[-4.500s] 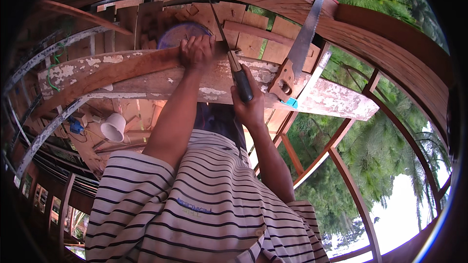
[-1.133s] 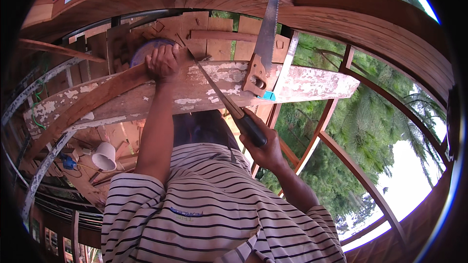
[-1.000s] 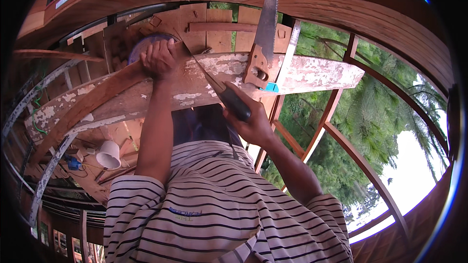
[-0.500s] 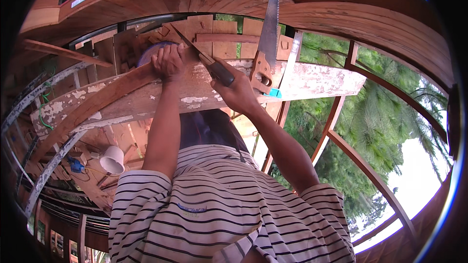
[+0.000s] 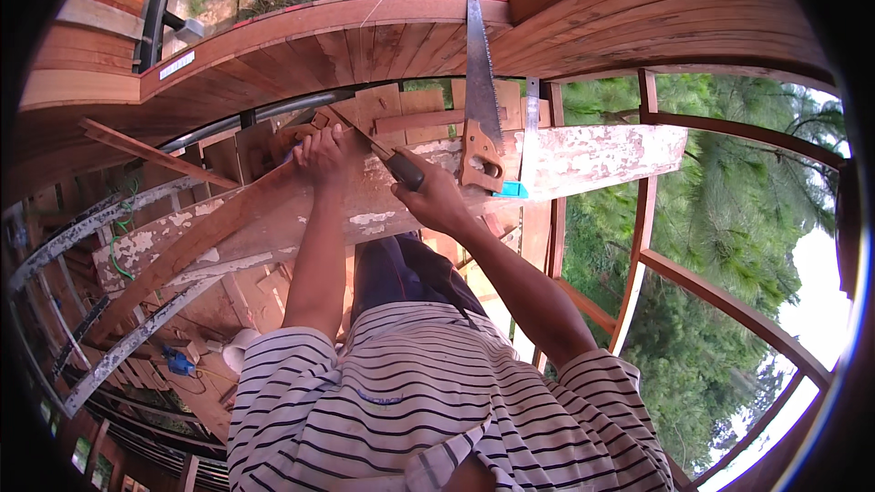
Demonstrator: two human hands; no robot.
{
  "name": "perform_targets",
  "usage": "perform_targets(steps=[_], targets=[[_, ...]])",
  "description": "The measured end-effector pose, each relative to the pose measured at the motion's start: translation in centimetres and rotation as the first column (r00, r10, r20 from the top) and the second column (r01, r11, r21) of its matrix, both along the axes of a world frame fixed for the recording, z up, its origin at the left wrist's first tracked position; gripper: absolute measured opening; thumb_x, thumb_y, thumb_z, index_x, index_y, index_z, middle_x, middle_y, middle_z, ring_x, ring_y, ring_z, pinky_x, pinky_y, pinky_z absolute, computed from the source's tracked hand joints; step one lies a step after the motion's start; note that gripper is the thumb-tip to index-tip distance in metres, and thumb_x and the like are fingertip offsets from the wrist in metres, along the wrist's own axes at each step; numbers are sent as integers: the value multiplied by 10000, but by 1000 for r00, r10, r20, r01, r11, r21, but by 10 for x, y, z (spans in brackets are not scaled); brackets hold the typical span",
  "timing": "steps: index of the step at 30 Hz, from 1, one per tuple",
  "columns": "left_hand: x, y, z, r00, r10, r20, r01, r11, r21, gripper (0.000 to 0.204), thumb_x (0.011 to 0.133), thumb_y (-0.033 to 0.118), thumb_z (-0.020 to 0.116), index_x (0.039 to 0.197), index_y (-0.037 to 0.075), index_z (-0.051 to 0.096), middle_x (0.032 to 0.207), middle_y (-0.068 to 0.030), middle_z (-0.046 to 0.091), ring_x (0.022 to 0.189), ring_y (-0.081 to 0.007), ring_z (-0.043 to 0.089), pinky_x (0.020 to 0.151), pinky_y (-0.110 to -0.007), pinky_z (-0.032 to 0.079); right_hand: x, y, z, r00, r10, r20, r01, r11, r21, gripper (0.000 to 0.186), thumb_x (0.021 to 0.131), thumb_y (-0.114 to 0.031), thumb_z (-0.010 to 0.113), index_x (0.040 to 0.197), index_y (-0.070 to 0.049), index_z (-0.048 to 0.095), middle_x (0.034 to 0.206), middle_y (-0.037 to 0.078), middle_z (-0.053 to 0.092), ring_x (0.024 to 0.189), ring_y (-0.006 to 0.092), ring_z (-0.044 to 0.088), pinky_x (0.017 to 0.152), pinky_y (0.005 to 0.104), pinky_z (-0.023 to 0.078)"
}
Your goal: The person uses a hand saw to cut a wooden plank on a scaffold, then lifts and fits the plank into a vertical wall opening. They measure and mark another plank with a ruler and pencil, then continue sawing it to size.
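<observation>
My right hand (image 5: 432, 193) is closed around the dark handle of a handsaw (image 5: 375, 146). Its narrow-looking blade points away and to the left, over the end of a long brown board (image 5: 205, 232); the teeth cannot be made out. Just left of the blade, my left hand (image 5: 324, 157) is closed over the board's far edge, holding it. This board lies slantwise on a wide plank (image 5: 602, 159) with peeling white paint. Right of my right hand, a second handsaw (image 5: 482, 150) with a wooden handle rests on the plank, beside a try square (image 5: 515, 189) with a turquoise stock.
A curved wooden rail (image 5: 319, 32) runs across the far side. Paint-spattered metal bars (image 5: 146, 337) stand at the left. Below them are a blue power tool (image 5: 179, 362), a partly hidden white bucket (image 5: 239, 349) and wood scraps. Wooden posts (image 5: 638, 255) and trees are on the right.
The view has shifted, so the scene sits lower. The held saw's blade now appears shorter, its tip nearer my left hand. Both hands keep their grip. My left sleeve now hides more of the bucket.
</observation>
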State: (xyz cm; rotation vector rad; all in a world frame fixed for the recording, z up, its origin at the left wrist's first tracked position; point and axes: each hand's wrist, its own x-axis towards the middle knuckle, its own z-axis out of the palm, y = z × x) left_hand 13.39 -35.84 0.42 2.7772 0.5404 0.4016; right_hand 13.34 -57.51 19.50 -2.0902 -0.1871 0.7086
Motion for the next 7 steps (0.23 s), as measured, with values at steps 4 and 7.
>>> perform_targets(steps=[4,7], targets=[[-7,10,9,968,-44,-245,32,998,-53,447,974,546,582,931,121,714,1028,-128,754,1020,-304,683,912,-482,441,-59,-77,85,996,-49,-70,48,999,-16,636,912,-118,740,1505,-74,514,1184,232,726,1081,339,726,935,388,554],[-15,-10,27,980,-146,-135,148,989,10,505,889,639,673,965,141,716,987,-166,747,1047,-339,679,921,-519,436,-113,-143,93,947,-62,315,46,997,59,756,911,-150,757,1584,-143,412,1442,225,605,1254,316,664,976,436,578]])
